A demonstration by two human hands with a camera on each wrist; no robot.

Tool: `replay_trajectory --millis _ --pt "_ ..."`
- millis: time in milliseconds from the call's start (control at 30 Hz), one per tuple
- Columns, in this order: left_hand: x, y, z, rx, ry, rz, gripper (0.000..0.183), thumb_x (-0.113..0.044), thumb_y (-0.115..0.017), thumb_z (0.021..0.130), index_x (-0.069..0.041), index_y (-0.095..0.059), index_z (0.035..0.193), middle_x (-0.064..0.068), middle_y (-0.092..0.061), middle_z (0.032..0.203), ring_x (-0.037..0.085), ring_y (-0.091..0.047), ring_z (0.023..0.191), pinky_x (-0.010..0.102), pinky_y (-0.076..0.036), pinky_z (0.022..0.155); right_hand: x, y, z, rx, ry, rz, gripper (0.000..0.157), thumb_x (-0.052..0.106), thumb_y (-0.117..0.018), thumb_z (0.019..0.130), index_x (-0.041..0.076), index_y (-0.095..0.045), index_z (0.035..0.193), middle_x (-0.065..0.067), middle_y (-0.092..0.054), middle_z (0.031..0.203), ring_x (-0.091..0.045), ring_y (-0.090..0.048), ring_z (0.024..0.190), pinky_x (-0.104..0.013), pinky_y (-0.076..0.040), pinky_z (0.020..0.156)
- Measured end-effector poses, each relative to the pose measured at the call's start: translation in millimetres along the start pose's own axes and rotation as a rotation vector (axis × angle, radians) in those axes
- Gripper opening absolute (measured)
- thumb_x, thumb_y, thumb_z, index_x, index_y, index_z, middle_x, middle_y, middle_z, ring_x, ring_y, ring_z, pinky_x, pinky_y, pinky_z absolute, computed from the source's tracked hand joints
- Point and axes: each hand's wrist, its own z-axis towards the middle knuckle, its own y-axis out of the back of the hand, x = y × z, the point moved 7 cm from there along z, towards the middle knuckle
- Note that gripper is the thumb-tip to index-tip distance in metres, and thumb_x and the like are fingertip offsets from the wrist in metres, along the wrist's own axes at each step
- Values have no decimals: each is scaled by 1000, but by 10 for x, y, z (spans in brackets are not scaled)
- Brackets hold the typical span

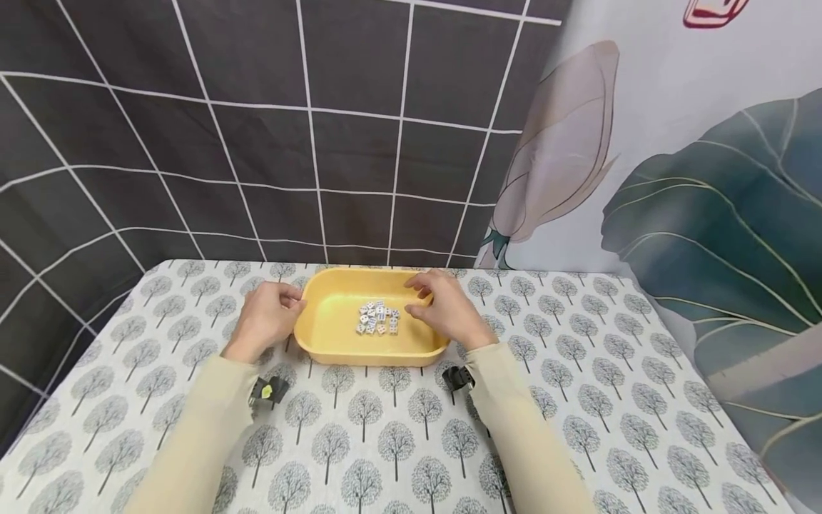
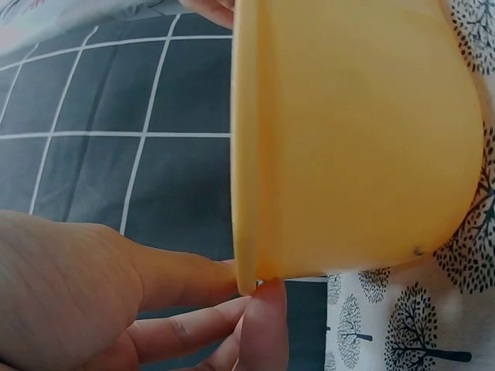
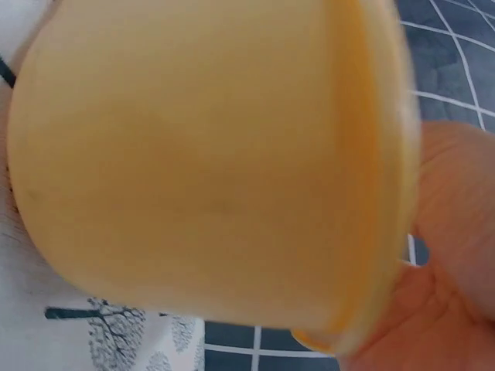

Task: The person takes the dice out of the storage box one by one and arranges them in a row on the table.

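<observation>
On the tree-print worktop (image 1: 362, 442), the head view shows a yellow tray (image 1: 334, 341) holding clustered white dice (image 1: 379, 318); the left hand (image 1: 266, 318) pinches its left end, while the right hand (image 1: 449, 310), thumb and fingers parted, reaches over the right end, gripping nothing. The left wrist view shows fingertips (image 2: 264, 313) pinching the rim (image 2: 246, 154); in the right wrist view, the tray hides the right fingertips

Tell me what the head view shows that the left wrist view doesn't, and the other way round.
Only the head view: the dice inside the tub, and both sleeves.
Only the left wrist view: a dark speck low on the tub's outer wall.
Both: the tub, the left grip at its rim, the tree-print cloth and the dark grid backdrop.
</observation>
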Motion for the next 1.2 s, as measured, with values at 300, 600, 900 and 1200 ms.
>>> replay_trajectory --millis 300,600,900,1200 --pt "3 -21 -7 20 28 -2 29 -15 -61 99 3 -67 122 17 -69 109 23 -64 87 22 -52 67 26 -177 37 10 -31 -35 37 4 -80 84 3 -71 119 -13 -66 119 -23 -65 95 -31 -59 79" --pt "-23 -9 -16 -4 10 -3 28 -12 -60 98 5 -67 119 20 -70 109 25 -66 90 26 -55 71 57 -283 54 -16 -85 -231 37 3 -74 79 12 -75 115 -4 -69 114 -21 -66 92 -37 -60 76" --pt "-34 -21 -6 -20 -13 14 26 -12 -59 97 5 -68 115 19 -71 105 26 -66 88 27 -55 73 25 -347 62 47 -113 -364 35 8 -74 83 16 -75 117 -5 -73 112 -24 -68 93 -41 -60 79" --pt "-36 -28 -15 -26 -20 28 28 -12 -58 98 7 -67 118 20 -69 106 27 -65 89 27 -54 71 38 -389 59 54 -130 -422 25 8 -70 85 17 -78 108 -4 -72 114 -24 -65 111 -44 -61 87"
